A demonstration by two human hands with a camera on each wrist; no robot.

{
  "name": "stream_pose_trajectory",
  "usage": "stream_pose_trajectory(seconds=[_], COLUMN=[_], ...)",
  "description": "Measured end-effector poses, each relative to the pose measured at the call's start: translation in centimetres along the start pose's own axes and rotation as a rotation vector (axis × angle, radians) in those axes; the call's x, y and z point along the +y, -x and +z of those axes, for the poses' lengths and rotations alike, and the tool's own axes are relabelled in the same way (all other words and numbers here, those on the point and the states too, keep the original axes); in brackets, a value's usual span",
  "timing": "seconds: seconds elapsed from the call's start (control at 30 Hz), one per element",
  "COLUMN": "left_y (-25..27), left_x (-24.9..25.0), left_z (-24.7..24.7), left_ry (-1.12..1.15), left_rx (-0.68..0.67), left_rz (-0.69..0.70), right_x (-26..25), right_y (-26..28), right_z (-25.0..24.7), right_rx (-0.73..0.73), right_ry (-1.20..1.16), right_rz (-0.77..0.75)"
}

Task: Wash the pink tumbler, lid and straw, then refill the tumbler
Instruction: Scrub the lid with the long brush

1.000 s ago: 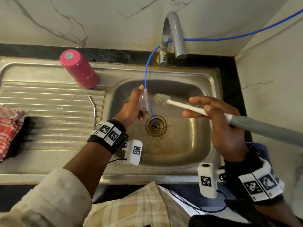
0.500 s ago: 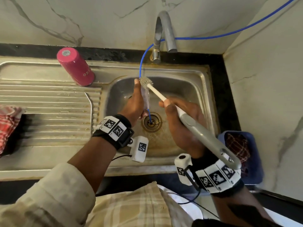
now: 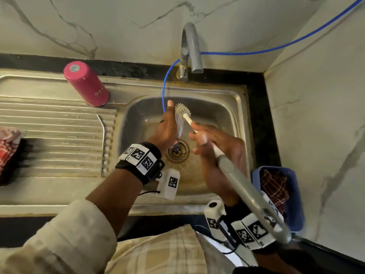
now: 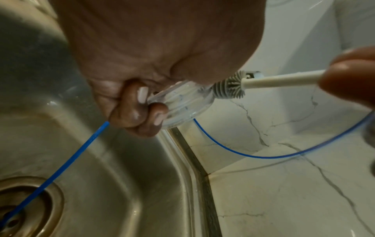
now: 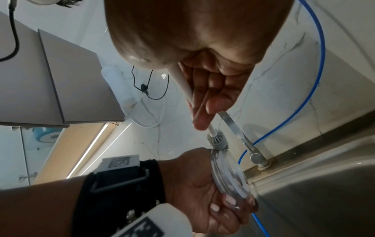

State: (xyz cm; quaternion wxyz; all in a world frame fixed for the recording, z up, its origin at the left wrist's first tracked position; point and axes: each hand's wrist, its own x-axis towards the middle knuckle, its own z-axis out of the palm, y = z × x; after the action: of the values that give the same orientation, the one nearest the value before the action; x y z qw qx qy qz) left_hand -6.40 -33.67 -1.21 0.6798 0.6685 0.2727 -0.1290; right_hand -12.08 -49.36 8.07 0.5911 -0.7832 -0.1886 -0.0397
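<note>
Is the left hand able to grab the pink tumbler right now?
Probably not yet. The left hand is busy holding the clear lid over the sink while the brush scrubs it. The pink tumbler stands upside down nearby with nothing blocking it.

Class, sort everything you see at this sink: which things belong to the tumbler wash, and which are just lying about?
In use:
clear lid, held by left hand
bottle brush, held by right hand
pink tumbler, upturned
metal straw
tap

Lying about:
checked cloth
blue basket
blue tube

Cream rolled sleeve [image 3: 65, 240]; plaid shirt [image 3: 158, 252]; black wristbands [image 3: 142, 163] with white coded tags; white wrist cameras [image 3: 167, 183]
</note>
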Motion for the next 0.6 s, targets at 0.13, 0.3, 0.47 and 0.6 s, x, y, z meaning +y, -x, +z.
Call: stream_pose_trajectory(seconds=[0.13, 0.3, 0.47, 0.6], left_y=[0.8, -0.5, -0.6, -1.5], left_x=[0.5, 0.9, 0.9, -1.4], left_z=[0.9, -0.5, -0.4, 0.5], left_ry=[0.049, 0.015, 0.002, -0.028], left_rx=[0.012, 0.207, 0.217, 0.203], left_rz=[0.022, -0.023, 0.006, 0.065], right_x=[2.2, 2.2, 2.8, 3.9], right_y=[-1.1, -0.8, -1.4, -2.7], right_z=[-0.1, -0.8, -1.0, -0.3], right_rx=[0.078, -0.082, -0.063, -0.037], right_ry=[-0.134, -0.21, -0.191, -0.116], right_rz=[0.127, 0.158, 0.219, 0.233])
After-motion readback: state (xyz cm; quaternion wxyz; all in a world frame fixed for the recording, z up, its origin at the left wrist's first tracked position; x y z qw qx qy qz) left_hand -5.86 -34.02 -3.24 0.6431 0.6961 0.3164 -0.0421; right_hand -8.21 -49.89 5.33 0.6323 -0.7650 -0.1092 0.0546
